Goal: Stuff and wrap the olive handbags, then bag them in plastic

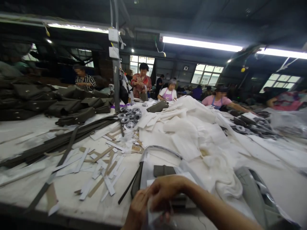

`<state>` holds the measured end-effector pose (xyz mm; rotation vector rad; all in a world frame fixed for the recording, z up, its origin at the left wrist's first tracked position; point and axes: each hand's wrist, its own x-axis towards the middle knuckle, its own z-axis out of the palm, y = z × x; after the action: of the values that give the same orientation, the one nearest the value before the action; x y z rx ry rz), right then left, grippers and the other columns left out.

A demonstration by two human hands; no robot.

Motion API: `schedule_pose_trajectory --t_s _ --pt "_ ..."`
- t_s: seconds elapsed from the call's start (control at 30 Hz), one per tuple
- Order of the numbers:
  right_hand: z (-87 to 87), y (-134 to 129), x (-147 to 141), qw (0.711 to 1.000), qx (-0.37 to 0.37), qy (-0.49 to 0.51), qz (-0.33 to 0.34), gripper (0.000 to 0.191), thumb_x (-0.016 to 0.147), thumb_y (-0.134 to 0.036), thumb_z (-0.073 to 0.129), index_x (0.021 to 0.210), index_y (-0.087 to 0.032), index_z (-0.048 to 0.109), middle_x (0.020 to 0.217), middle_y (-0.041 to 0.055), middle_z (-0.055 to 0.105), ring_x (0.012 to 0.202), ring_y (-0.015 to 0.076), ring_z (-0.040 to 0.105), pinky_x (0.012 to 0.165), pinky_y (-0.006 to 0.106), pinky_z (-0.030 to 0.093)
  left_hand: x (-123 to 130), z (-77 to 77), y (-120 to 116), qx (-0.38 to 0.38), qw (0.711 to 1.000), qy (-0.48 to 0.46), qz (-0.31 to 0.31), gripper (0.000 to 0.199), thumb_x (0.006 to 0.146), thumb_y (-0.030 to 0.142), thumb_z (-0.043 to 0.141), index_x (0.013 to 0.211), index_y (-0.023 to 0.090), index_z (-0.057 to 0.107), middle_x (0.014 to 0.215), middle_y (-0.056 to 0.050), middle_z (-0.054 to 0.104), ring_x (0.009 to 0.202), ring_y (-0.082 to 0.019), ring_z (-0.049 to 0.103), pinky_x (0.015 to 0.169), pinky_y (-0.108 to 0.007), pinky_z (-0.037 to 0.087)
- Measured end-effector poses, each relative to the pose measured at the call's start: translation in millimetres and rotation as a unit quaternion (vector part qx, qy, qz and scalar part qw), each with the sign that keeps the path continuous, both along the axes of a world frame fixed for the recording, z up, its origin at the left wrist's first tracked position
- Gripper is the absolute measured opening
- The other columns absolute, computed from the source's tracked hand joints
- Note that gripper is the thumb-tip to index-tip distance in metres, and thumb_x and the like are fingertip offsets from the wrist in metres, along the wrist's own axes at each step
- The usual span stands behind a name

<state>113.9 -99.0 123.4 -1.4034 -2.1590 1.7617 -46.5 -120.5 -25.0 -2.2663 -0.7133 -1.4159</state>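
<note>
Close together at the bottom centre, my left hand [137,207] and my right hand [166,190] have their fingers curled in, pinching clear plastic film [153,217]. My right hand reaches across from the right and partly covers my left fingertips. Just beyond them lies a dark olive fabric piece [164,171], with a grey edge curving behind it and a dark strap [130,187] beside it. What sits under my hands is mostly hidden. A grey-green fabric item [251,195] with a shiny dark panel rests to the right of my forearm.
White sheets [187,124] are heaped across the table's middle. Paper and card strips [103,172] are scattered at left, near long dark straps [59,140]. Dark olive bags [67,105] are piled behind them. Grey rolls [129,116] sit by a post [116,70]. Several people work across the table.
</note>
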Motion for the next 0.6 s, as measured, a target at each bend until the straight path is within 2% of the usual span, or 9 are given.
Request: schedule_pose_trajectory --t_s 0.03,0.07,0.13,0.2,0.3,0.4,0.5,0.6 --pt "10.4 20 6 0.996 -0.042 -0.060 -0.056 0.011 0.071 -0.024 0.074 0.067 -0.016 0.067 0.052 -0.0001 0.066 0.043 0.0171 0.062 0.042 0.025 0.052 0 -0.8 0 0.003 1.000 0.001 0.000 0.035 0.097 0.010 0.030 0.113 0.011 0.062 0.100 -0.011 0.073 0.096 -0.017 0.069 0.084 -0.027 0.055" --pt "19.9 40 13 0.989 -0.040 -0.092 -0.104 0.015 0.072 -0.025 0.072 0.065 -0.015 0.064 0.047 0.0002 0.063 0.038 0.0155 0.058 0.038 0.023 0.048 0 -1.1 0 0.001 1.000 0.002 0.005 0.035 0.096 0.009 0.032 0.114 0.011 0.062 0.101 -0.012 0.072 0.099 -0.018 0.068 0.085 -0.028 0.055" --pt "33.3 76 28 0.976 -0.008 -0.110 -0.186 0.017 0.075 -0.027 0.070 0.069 -0.015 0.061 0.042 -0.0012 0.058 0.034 0.0120 0.053 0.036 0.019 0.043 0 -0.7 -2 -0.016 0.999 0.032 0.013 0.037 0.095 0.006 0.032 0.116 0.012 0.062 0.105 -0.011 0.072 0.105 -0.018 0.067 0.090 -0.029 0.054" --pt "36.0 99 39 0.965 0.030 -0.089 -0.244 0.017 0.078 -0.030 0.068 0.078 -0.014 0.061 0.043 -0.0025 0.057 0.035 0.0097 0.051 0.037 0.017 0.041 -1 0.2 -4 -0.024 0.998 0.048 0.020 0.039 0.095 0.005 0.030 0.117 0.011 0.062 0.106 -0.011 0.072 0.107 -0.017 0.066 0.092 -0.026 0.053" --pt "20.1 110 46 0.944 0.053 -0.049 -0.321 0.021 0.082 -0.029 0.064 0.096 -0.014 0.060 0.050 -0.0034 0.059 0.039 0.0090 0.053 0.040 0.016 0.041 -1 1.0 -5 -0.021 0.998 0.044 0.031 0.039 0.097 0.005 0.031 0.122 0.010 0.060 0.106 -0.010 0.073 0.106 -0.016 0.067 0.095 -0.024 0.051" --pt "-6.2 107 41 0.924 0.060 -0.001 -0.379 0.031 0.085 -0.023 0.055 0.115 -0.014 0.053 0.057 -0.0036 0.060 0.045 0.0095 0.057 0.043 0.017 0.044 -1 1.9 -3 -0.010 0.998 0.060 0.035 0.037 0.100 0.011 0.037 0.131 0.017 0.057 0.108 -0.009 0.072 0.106 -0.016 0.067 0.093 -0.027 0.052" --pt "-26.6 112 33 0.909 0.073 0.038 -0.409 0.030 0.087 -0.019 0.049 0.115 -0.013 0.053 0.063 -0.0021 0.062 0.048 0.0090 0.059 0.046 0.017 0.047 0 -0.2 0 0.024 0.998 0.048 0.039 0.036 0.101 0.016 0.040 0.132 0.023 0.058 0.103 -0.007 0.073 0.102 -0.016 0.069 0.088 -0.026 0.054" --pt "-36.7 129 33 0.895 0.111 0.053 -0.430 0.029 0.084 -0.019 0.056 0.111 -0.012 0.057 0.063 -0.0015 0.062 0.047 0.0095 0.057 0.045 0.018 0.046 4 -9.7 4 0.044 0.998 0.025 0.043 0.036 0.101 0.014 0.038 0.126 0.022 0.063 0.100 -0.007 0.073 0.099 -0.016 0.070 0.088 -0.025 0.054"
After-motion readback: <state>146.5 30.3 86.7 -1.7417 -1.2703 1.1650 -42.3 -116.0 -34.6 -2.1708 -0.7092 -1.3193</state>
